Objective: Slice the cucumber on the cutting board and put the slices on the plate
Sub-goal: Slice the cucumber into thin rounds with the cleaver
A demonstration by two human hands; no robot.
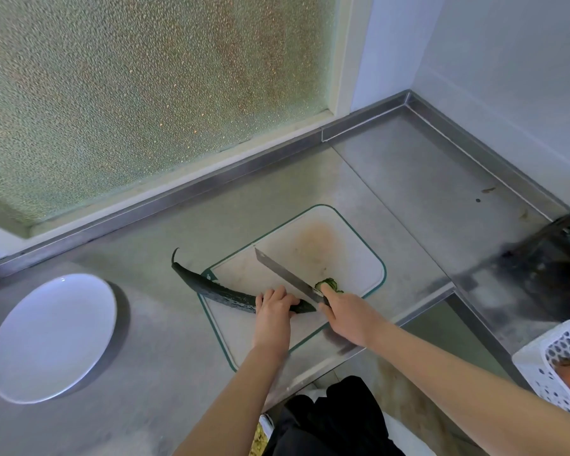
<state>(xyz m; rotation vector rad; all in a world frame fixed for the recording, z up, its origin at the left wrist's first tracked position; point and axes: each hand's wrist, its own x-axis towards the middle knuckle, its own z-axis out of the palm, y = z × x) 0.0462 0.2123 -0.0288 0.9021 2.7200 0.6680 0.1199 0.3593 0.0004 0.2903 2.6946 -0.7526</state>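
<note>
Cucumber (224, 292) lies across the left edge of the cutting board (343, 238), with its thin tail hanging off over the counter (145, 373). Our left hand (273, 311) curls its fingers (278, 295) over the cut end and pins it down. Our right hand (349, 315) is wrapped round the knife (283, 271) handle. Blade sits just right of the left fingers, at the cucumber's cut face.

A few slices (329, 285) are piled just beyond the right fingers, by the blade. Plate (50, 337) is well left of the left fingers, no slices on it yet. Most of the length is uncut.

Handling, our guess:
- **Cucumber:** stiff but curved, and the skin looks wet, so likely slippery and prone to roll. We'd hold it near the cut with fingertips tucked back.
- **Slices:** thin, light and soft, and they probably cling to blade and board. We'd scoop them as a bunch, not pinch them singly.
</note>
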